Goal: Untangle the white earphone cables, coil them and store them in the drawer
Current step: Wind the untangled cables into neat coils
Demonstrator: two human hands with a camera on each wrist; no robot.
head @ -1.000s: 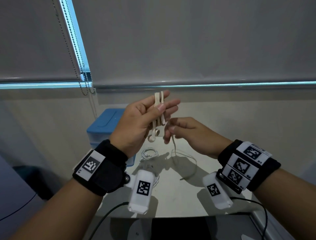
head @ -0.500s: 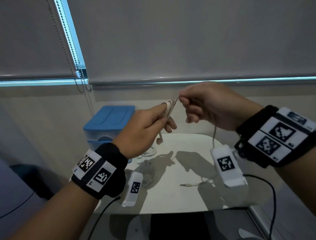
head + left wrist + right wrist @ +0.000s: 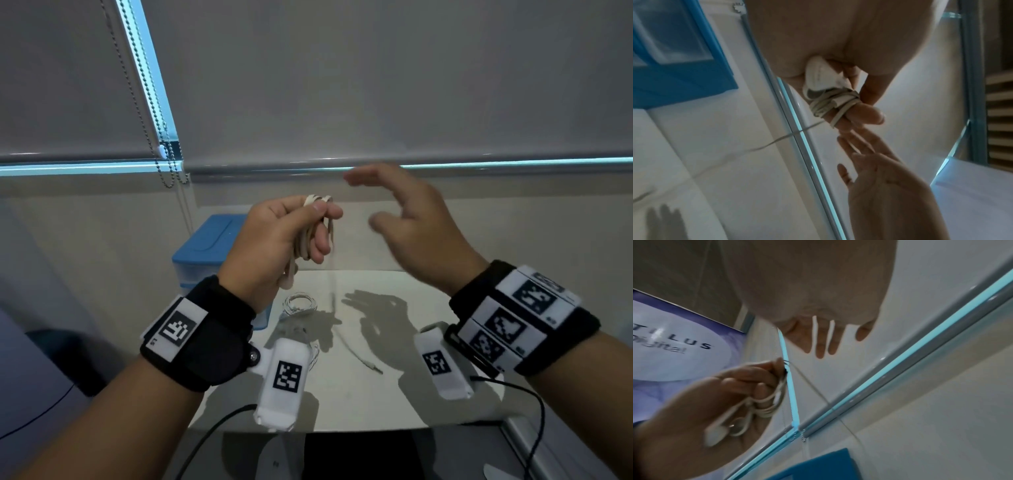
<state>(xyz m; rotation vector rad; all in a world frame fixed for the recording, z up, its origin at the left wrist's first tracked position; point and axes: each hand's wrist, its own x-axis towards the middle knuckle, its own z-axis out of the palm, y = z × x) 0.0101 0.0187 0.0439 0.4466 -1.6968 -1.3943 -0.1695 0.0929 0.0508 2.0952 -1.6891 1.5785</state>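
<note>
My left hand (image 3: 291, 236) is raised above the white table (image 3: 376, 404) and grips a white earphone cable (image 3: 308, 240) wound in loops round its fingers (image 3: 865, 112). The earbuds (image 3: 717, 433) hang below the palm. A loose end of this cable drops to the table and ends in a jack plug (image 3: 373, 368). My right hand (image 3: 407, 219) hovers open just right of the left, fingers spread, holding nothing. A second white earphone cable (image 3: 299, 303) lies coiled on the table under the left hand. The blue drawer unit (image 3: 209, 250) stands at the table's back left.
Grey roller blinds cover the window behind, with bead chains (image 3: 164, 161) hanging at the left. A black cable (image 3: 534, 421) runs from my right wrist across the table's right front corner. A printed board (image 3: 674, 344) shows in the right wrist view.
My right hand has let go of the cable and opened, drawing back to the right. The left hand has curled tighter round the wound loops, and the cable's tail now hangs free.
</note>
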